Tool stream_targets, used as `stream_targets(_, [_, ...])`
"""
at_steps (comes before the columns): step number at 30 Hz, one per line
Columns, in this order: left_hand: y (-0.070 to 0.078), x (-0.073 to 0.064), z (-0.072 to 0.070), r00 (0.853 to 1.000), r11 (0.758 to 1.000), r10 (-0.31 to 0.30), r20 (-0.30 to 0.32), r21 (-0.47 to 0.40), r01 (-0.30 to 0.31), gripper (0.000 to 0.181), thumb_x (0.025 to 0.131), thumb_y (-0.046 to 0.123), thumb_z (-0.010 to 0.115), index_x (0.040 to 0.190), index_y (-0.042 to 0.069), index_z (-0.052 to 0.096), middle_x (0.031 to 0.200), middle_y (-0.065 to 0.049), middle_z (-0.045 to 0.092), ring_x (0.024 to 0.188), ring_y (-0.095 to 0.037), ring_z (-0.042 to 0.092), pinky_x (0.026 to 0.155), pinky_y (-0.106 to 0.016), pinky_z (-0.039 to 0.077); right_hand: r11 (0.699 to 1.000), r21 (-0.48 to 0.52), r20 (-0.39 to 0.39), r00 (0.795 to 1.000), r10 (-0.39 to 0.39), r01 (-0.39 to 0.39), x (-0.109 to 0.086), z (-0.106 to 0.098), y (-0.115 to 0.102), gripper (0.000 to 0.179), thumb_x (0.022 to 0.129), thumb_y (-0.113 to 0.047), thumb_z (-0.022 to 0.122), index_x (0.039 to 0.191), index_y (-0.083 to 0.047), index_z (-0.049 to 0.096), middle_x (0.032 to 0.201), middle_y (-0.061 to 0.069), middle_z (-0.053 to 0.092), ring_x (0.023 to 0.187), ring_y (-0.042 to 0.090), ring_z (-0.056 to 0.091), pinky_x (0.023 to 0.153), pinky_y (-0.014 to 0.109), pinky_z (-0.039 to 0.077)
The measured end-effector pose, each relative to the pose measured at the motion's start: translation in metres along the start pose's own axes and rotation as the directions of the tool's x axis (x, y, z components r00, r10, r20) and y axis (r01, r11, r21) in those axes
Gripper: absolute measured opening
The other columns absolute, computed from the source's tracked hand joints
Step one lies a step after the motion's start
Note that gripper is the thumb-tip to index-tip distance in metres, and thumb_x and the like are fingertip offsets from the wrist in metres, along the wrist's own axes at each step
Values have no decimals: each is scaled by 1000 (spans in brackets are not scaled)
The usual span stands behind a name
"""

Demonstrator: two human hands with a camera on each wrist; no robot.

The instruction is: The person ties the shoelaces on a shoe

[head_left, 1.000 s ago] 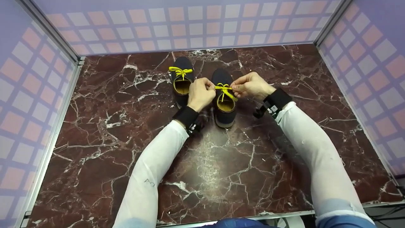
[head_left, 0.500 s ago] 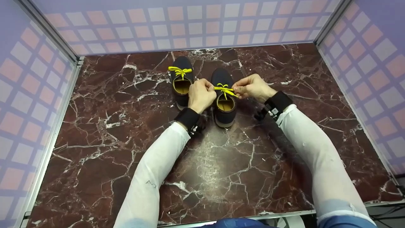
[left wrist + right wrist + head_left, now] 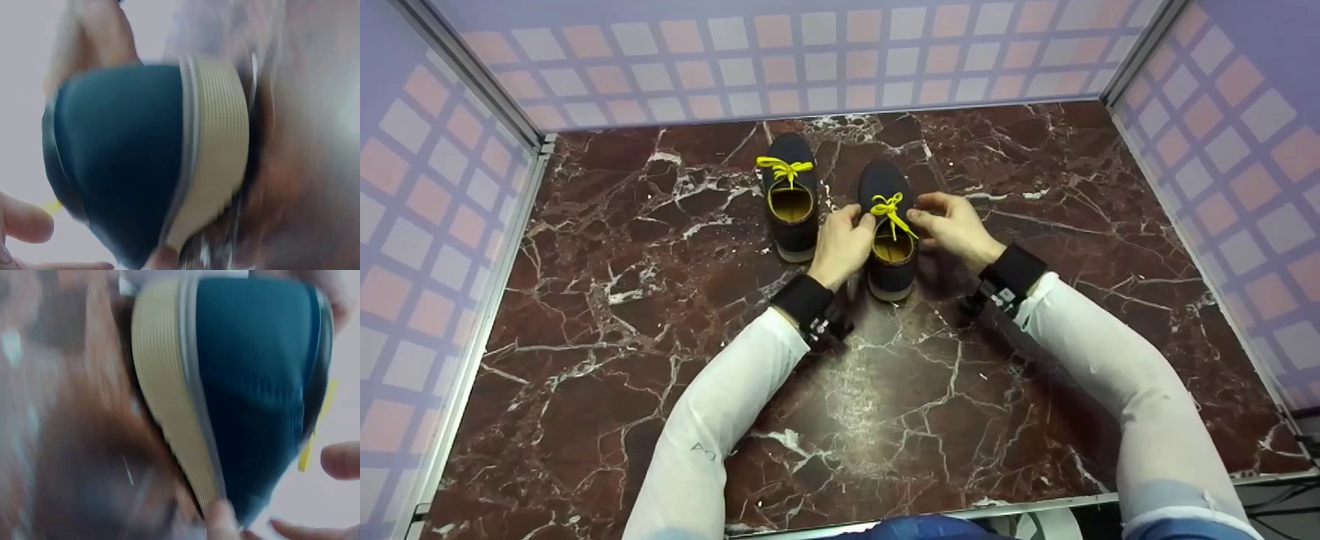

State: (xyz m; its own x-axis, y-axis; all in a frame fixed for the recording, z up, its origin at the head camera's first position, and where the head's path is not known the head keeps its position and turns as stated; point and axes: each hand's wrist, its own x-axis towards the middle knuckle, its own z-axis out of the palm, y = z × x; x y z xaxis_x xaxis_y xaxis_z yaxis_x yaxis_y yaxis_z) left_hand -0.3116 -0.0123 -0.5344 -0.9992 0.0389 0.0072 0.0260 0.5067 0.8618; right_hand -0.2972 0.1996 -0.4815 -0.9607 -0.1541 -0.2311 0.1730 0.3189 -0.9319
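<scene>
Two dark shoes with yellow linings stand side by side, toes toward the back wall. On the right shoe (image 3: 881,178), the yellow lace (image 3: 888,207) is tied in a bow over the opening. My left hand (image 3: 842,244) is at this shoe's left side, thumb apart from the fingers. Opposite it, my right hand (image 3: 956,229) has its fingers loosely bent beside the shoe, holding no lace. Both wrist views show the heel and its pale ribbed sole (image 3: 219,140), with fingertips low along the shoe's sides. Whether they touch it is unclear through the blur.
The left shoe (image 3: 793,240), with its own tied yellow lace (image 3: 786,169), stands close to my left hand. Both shoes are on a dark red marbled tabletop (image 3: 607,360). Checkered panels (image 3: 810,67) enclose the back and sides.
Both hands have let go of the yellow bow, which they were pulling sideways. They have dropped slightly along the right shoe's sides, and their fingers have loosened.
</scene>
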Motion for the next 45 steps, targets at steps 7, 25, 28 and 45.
stream_targets(7, [-7, 10, 27, 983, 987, -131, 125, -77, 142, 74, 113, 43, 53, 175, 6, 37, 181, -12, 42, 169, -24, 41, 139, -36, 34, 997, 26, 49, 996, 77, -79, -7, 13, -4, 70, 114, -27, 61, 170, 6, 36, 166, 25, 56, 132, 24, 65, 102, 31, 60])
stream_targets(25, [-5, 52, 32, 980, 970, -198, 11, -143, 198, 78, 112, 27, 49, 179, 2, 16, 189, -15, 21, 177, -25, 20, 144, -34, 21, 997, 74, -14, 1000, -24, 25, 39, 33, -15, 57, 112, -14, 58, 162, 11, 48, 136, 21, 65, 79, 3, 59, 70, 14, 49])
stream_targets(28, [-1, 52, 30, 980, 973, -198, 6, -121, 197, 78, 112, 26, 48, 178, 1, 16, 189, -16, 20, 178, -25, 19, 144, -34, 20, 999, 41, -27, 999, -25, 27, 44, 34, -16, 60, 111, -15, 59, 164, 12, 45, 144, 25, 66, 88, 8, 62, 75, 16, 51])
stream_targets(45, [39, 9, -15, 992, 996, -88, 91, 16, 87, 76, 113, 27, 47, 177, -3, 19, 189, -22, 17, 178, -32, 18, 146, -39, 15, 1000, 3, 50, 999, -10, 10, 44, 28, -15, 66, 114, -19, 58, 169, 11, 36, 163, 30, 57, 113, 19, 68, 92, 21, 58])
